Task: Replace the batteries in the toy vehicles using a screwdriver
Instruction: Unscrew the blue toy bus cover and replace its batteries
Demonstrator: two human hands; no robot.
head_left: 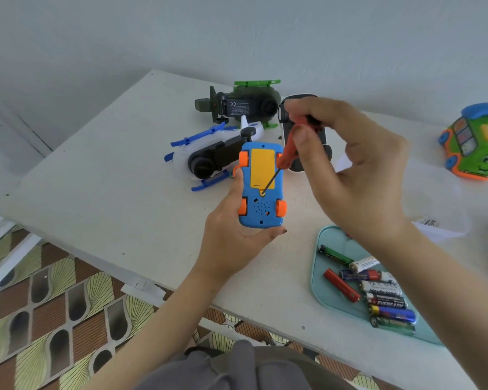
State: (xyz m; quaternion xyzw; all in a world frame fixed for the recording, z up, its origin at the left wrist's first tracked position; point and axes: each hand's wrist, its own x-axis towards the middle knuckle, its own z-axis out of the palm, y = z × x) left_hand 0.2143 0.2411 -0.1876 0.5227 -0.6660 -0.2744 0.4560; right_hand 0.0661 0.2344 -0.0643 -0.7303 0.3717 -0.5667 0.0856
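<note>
My left hand (231,235) grips a blue toy car (261,187) upside down above the table, orange wheels up and a yellow battery cover on its underside. My right hand (352,164) pinches the red handle of a screwdriver (286,154). The thin black shaft slants down and its tip sits at the screw hole just below the yellow cover. A teal tray (321,288) at the right holds several loose batteries (378,294).
Behind the car lie a white and blue toy helicopter (209,159), a dark green toy helicopter (243,105) and a black toy car (293,108), partly hidden by my right hand. A green toy bus (473,142) stands at far right. A clear plastic container (440,204) sits beside the tray.
</note>
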